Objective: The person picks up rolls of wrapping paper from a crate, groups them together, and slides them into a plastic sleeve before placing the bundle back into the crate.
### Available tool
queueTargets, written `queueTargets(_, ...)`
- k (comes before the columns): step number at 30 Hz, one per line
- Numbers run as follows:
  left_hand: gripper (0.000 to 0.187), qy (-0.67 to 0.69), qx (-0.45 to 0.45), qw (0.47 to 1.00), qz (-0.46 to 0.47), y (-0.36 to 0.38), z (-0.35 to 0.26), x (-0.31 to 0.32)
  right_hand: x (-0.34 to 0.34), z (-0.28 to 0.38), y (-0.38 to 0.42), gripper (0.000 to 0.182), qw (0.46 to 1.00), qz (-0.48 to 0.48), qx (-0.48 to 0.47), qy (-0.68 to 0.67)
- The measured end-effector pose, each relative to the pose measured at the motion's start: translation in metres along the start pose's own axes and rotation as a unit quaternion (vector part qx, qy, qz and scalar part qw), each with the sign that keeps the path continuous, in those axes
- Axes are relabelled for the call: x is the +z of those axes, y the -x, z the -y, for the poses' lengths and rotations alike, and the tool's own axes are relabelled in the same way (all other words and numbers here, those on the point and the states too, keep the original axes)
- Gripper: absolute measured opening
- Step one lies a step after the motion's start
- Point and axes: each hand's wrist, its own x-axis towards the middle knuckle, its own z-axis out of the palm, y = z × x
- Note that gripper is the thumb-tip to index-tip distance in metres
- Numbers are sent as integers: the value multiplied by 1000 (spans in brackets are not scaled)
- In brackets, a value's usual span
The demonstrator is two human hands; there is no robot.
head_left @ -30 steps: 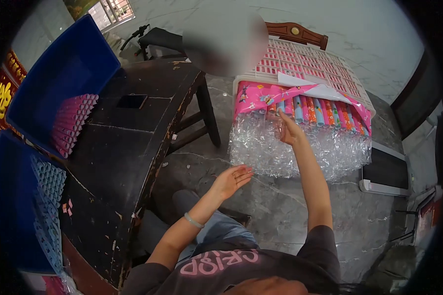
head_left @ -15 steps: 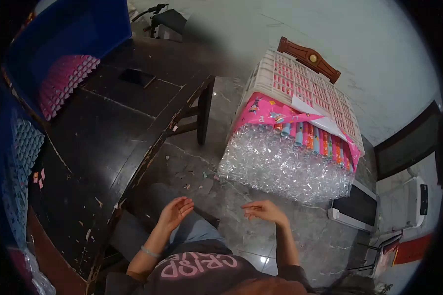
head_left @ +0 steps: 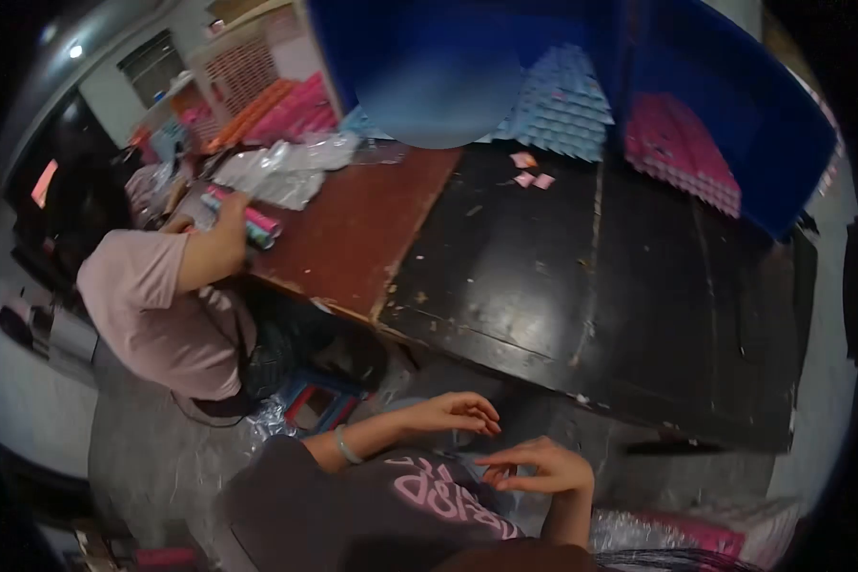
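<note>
My left hand [head_left: 458, 414] is in front of my body with fingers apart and slightly curled, holding nothing. Close beside it on the right, my right hand [head_left: 539, 466] is also empty, its fingers loosely bent and spread. Both hang in the air short of the near edge of the black table [head_left: 534, 276]. On that table small pink pieces [head_left: 534, 178] lie near light blue stacked rolls [head_left: 562, 105]. Pink stacked rolls [head_left: 682, 153] stand farther right, against a blue bin [head_left: 715, 71].
At the left a co-worker [head_left: 162, 305] sits at a red-brown table [head_left: 367, 224], hands on colourful rolls [head_left: 260, 221]. Clear plastic bags [head_left: 286, 172] lie beyond. A blue stool [head_left: 329, 405] is below. Clear-wrapped goods [head_left: 648, 534] are at the lower right.
The view has swung left, from the wrapped crate to the tables and the co-worker. My hands have come closer together and remain empty.
</note>
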Motion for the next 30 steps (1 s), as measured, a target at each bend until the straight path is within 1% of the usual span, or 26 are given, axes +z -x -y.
queueTargets(1, 30, -5, 40, 999, 14, 12, -9, -7, -4, -1, -12, 41, 999, 33, -8, 7)
queueTargets(2, 30, -10, 50, 999, -13, 25, -19, -14, -7, 1, -22, 41, 998, 58, -4, -5)
queueTargets(4, 33, -1, 124, 991, -45, 51, -40, -27, -15, 9, -38, 41, 996, 91, -6, 5)
queueTargets(5, 33, -58, 130, 985, -99, 64, -57, -32, -18, 13, -44, 41, 995, 100, 1, 17)
queueTargets(6, 31, -70, 171, 975, -121, 75, -69, -41, -20, 17, -48, 40, 995, 98, 1, 1)
queueTargets(7, 30, -81, 212, 964, -141, 82, -78, -49, -23, 20, -52, 40, 994, 110, 3, 3)
queueTargets(9, 27, -79, 293, 938, -169, 91, -94, -71, -31, 27, -57, 40, 992, 118, 37, 29)
queueTargets(10, 26, -76, 330, 923, -182, 94, -101, -83, -35, 33, -59, 42, 990, 120, 68, 16)
queueTargets(11, 23, -94, 338, 907, -231, 97, -108, -93, -39, 40, -63, 42, 989, 128, 72, 22)
queueTargets(13, 20, -192, 352, 859, -319, 97, -121, -111, -46, 57, -72, 42, 980, 139, 137, 30)
queueTargets(14, 18, -204, 378, 840, -331, 92, -127, -118, -51, 70, -81, 40, 972, 167, 153, 55)
queueTargets(15, 18, -197, 387, 837, -333, 89, -133, -123, -54, 73, -89, 40, 970, 171, 160, 63)
queueTargets(17, 17, -235, 298, 845, -376, 82, -146, -133, -61, 77, -104, 40, 967, 179, 166, 75)
queueTargets(18, 18, -333, 328, 788, -400, 73, -148, -142, -64, 78, -110, 40, 965, 182, 170, 80)
queueTargets(20, 21, -416, 330, 744, -404, 59, -142, -157, -67, 82, -122, 40, 963, 182, 176, 87)
queueTargets(21, 26, -473, 304, 733, -384, 58, -143, -159, -69, 85, -130, 40, 962, 181, 181, 96)
queueTargets(23, 30, -505, 284, 745, -331, 57, -137, -161, -69, 90, -150, 39, 961, 194, 159, 112)
queueTargets(24, 32, -552, 272, 728, -304, 56, -137, -164, -70, 93, -160, 39, 960, 196, 162, 115)
queueTargets(26, 32, -560, 290, 717, -298, 56, -135, -164, -68, 98, -181, 33, 970, 166, 130, 122)
queueTargets(28, 31, -559, 298, 713, -302, 55, -132, -167, -56, 118, -201, 25, 981, 55, 83, 165)
queueTargets(29, 32, -553, 302, 716, -299, 56, -133, -165, -51, 135, -210, 20, 982, -16, 68, 175)
queueTargets(30, 32, -547, 307, 721, -295, 57, -134, -165, -44, 141, -216, 19, 986, -86, 2, 141)
